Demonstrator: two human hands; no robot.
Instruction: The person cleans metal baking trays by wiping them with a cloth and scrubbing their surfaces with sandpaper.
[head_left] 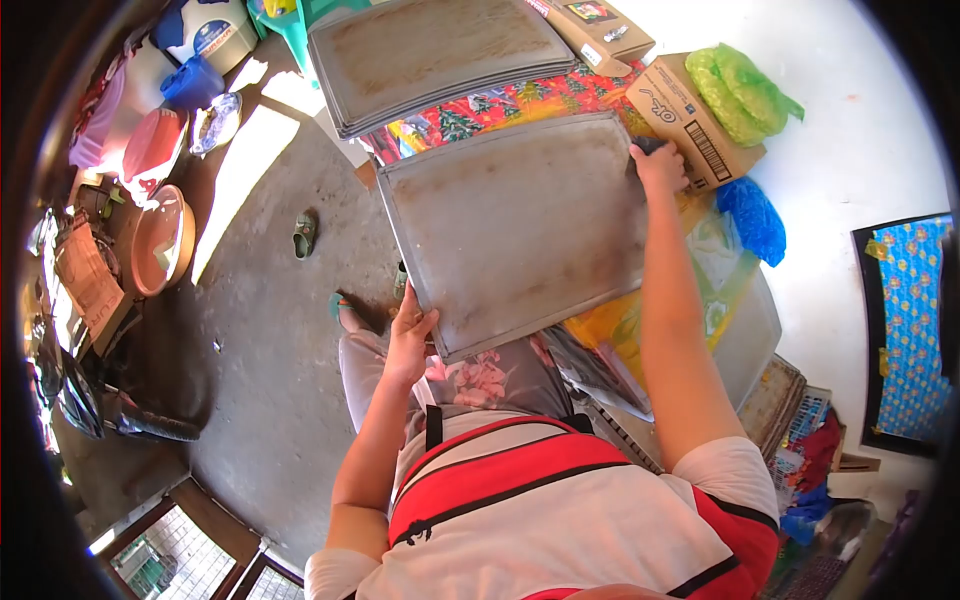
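Note:
A flat grey metal tray [520, 230] with brownish stains lies tilted across my lap and the table edge. My left hand [408, 335] grips its near left corner, thumb on top. At its far right corner my right hand [660, 168] is closed around a small dark object [648, 146], perhaps a cloth or sponge; its exact form is partly hidden. Behind the held tray, a stack of similar trays [440, 60] rests on a table with a red patterned cover [500, 108].
Right of the stack are cardboard boxes [690, 120], a green bag [740, 95] and a blue bag [752, 220]. Yellow plastic [620, 325] lies beside my lap. On the floor at left are an orange basin [163, 240] and a shoe [304, 234].

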